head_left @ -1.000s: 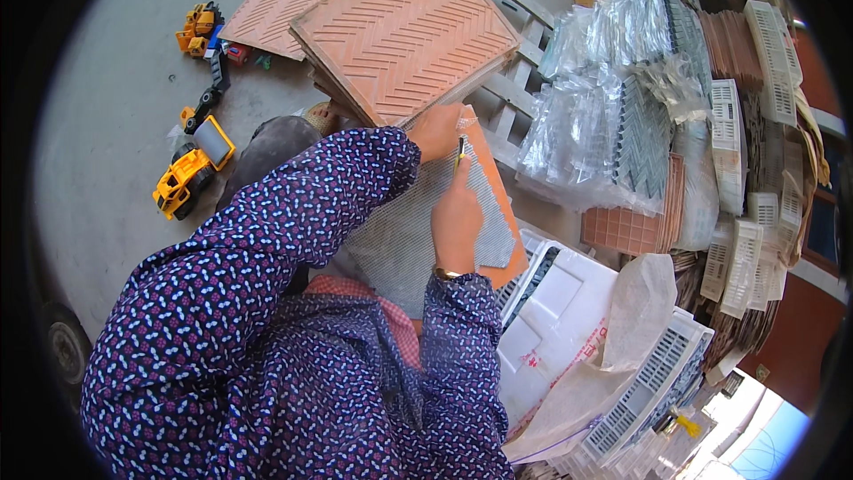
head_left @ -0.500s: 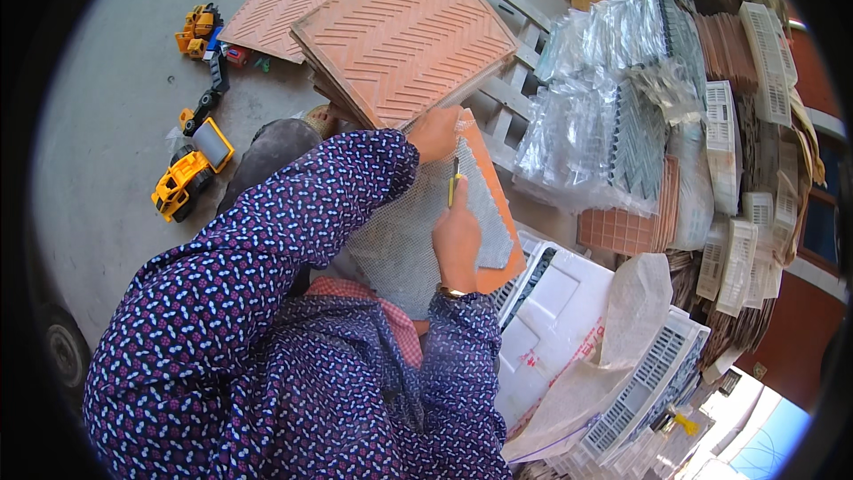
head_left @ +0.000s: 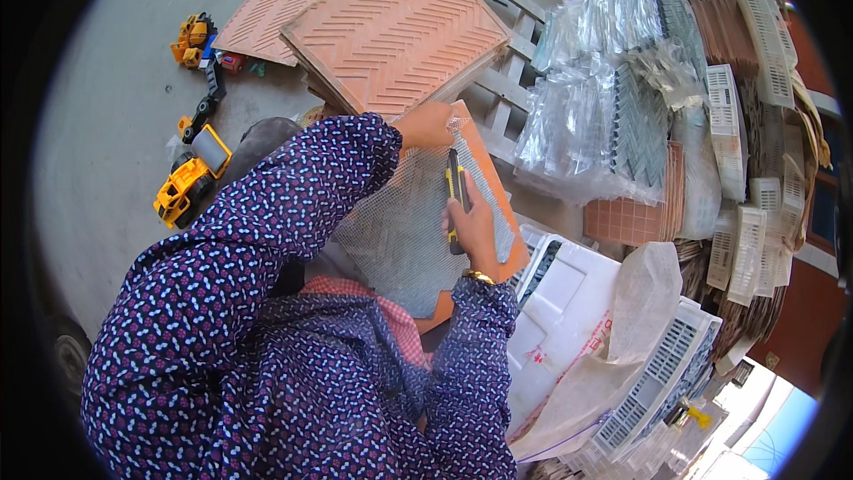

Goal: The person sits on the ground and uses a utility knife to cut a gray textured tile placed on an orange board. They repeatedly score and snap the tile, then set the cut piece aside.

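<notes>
In my right hand point(head_left: 475, 224) is a yellow and black utility knife point(head_left: 454, 187), fingers wrapped round its handle. Its tip points away from me, toward the far end of a grey mesh sheet point(head_left: 391, 240). The mesh lies over an orange board point(head_left: 482, 147) in front of me, with grey pieces faintly visible beneath it. At the board's far end, my left hand point(head_left: 428, 126) is closed on the edge of the mesh, next to a crumpled bit of netting; its fingertips are partly hidden.
Beyond my hands, orange herringbone-patterned boards point(head_left: 400, 36) are stacked on a pallet point(head_left: 506, 89). Plastic-wrapped grey tile sheets point(head_left: 577, 124) stand to the right, near white plastic trays point(head_left: 727, 124). A white foam box lid point(head_left: 560, 293) lies near my right forearm. Yellow toy trucks point(head_left: 191, 182) sit on the floor at left.
My right hand has drawn back slightly and turned, showing more of the knife's body. The left hand has shifted a little left, still at the mesh edge. The whole view has shifted slightly.
</notes>
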Demonstrator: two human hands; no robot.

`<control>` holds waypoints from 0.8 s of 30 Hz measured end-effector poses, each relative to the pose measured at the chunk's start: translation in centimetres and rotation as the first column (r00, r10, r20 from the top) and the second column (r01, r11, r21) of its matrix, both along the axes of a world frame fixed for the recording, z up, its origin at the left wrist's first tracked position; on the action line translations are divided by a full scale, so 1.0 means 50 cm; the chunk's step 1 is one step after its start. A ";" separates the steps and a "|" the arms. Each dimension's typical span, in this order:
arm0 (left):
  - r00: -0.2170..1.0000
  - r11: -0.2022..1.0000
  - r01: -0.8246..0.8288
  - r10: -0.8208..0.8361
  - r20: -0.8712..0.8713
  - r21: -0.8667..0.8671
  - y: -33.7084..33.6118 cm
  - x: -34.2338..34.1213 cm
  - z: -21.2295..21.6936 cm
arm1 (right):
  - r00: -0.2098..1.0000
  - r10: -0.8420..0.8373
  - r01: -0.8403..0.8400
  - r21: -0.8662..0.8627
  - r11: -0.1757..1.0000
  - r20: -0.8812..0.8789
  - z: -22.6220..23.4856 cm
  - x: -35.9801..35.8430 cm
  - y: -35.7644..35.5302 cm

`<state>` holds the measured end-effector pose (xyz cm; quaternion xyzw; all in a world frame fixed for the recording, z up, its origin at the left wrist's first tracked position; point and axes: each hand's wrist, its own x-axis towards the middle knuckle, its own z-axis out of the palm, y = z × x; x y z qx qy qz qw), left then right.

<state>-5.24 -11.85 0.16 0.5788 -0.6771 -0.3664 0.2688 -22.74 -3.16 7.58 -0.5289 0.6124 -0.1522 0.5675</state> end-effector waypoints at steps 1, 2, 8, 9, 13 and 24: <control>1.000 0.998 0.006 -0.007 -0.008 -0.055 0.002 -0.001 -0.001 | 1.000 -0.005 0.005 0.010 1.000 0.001 -0.001 -0.001 -0.002; 1.000 0.994 0.012 -0.014 -0.016 -0.111 0.004 -0.002 -0.002 | 1.000 -0.017 0.017 0.007 1.000 -0.006 -0.004 0.000 -0.001; 0.992 0.996 -0.071 0.065 -0.106 -0.048 0.019 -0.001 0.013 | 0.997 -0.046 0.046 -0.004 0.999 -0.057 0.010 0.026 0.032; 0.993 0.997 -0.053 0.047 -0.111 -0.050 0.019 0.001 0.014 | 0.996 -0.060 0.058 -0.025 0.998 -0.064 0.008 0.032 0.035; 0.995 0.998 -0.021 0.016 -0.103 -0.051 0.016 0.010 0.012 | 0.989 -0.147 0.147 -0.005 0.989 -0.004 0.008 0.058 0.039; 0.995 1.000 -0.013 0.011 -0.101 -0.013 0.008 0.009 0.020 | 0.966 -0.252 0.250 0.027 0.968 0.065 -0.002 0.101 0.075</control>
